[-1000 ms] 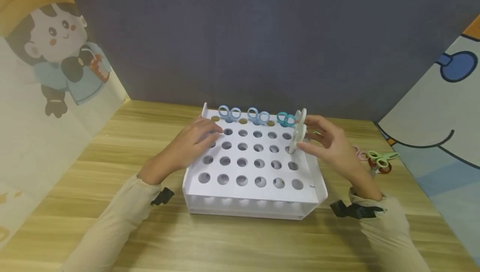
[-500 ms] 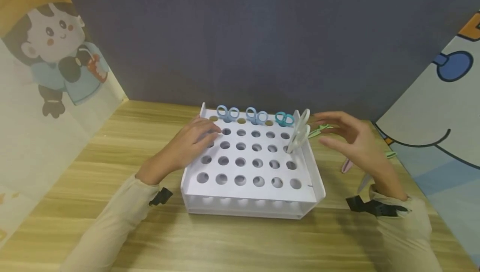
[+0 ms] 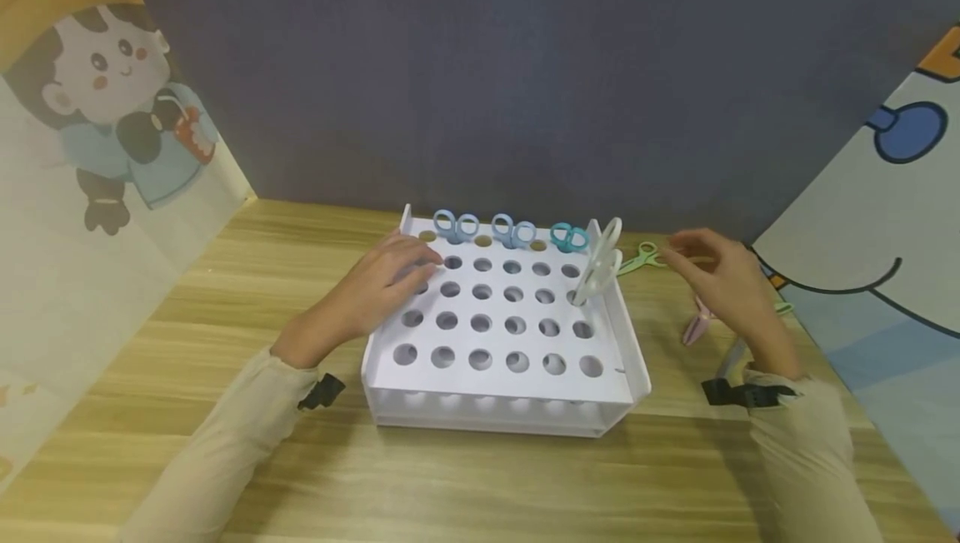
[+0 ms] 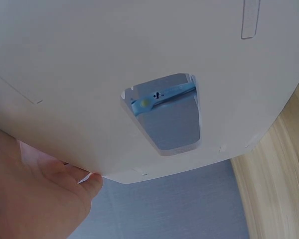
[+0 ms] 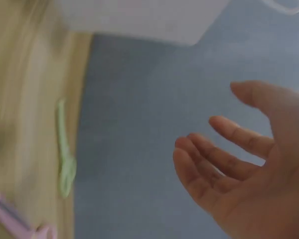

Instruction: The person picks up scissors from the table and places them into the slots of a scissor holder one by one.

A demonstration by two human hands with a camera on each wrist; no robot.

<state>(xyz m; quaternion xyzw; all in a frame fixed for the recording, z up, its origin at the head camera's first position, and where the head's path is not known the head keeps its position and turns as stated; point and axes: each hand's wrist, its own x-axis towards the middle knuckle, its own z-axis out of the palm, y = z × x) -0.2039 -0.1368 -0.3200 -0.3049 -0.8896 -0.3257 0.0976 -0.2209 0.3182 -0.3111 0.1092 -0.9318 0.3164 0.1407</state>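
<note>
My left hand [image 3: 393, 276] grips the left side of a white rack [image 3: 498, 308] with rows of round holes, its fingers bent over the side panel's edge. Through a cutout in that panel, blue scissors [image 4: 164, 97] show in the left wrist view. My right hand [image 3: 723, 281] is beyond the rack's right side, fingertips near the handle of light green scissors [image 3: 645, 255] on the table. The right wrist view shows its fingers spread around nothing, apart from those scissors [image 5: 65, 164]. White scissors [image 3: 602, 264] lean in a hole at the rack's right edge.
Two light blue scissors [image 3: 513, 232] and teal scissors [image 3: 570, 236] stand in the back row. Pink scissors [image 3: 698, 325] lie right of the rack, partly behind my right hand. A grey blade [image 3: 730, 356] and a green tip [image 3: 783, 308] show beside my wrist. A dark panel [image 3: 480, 85] rises behind.
My right hand has let go of the white scissors, which now lean in their hole, and has moved right to the light green scissors. My left hand stays on the rack.
</note>
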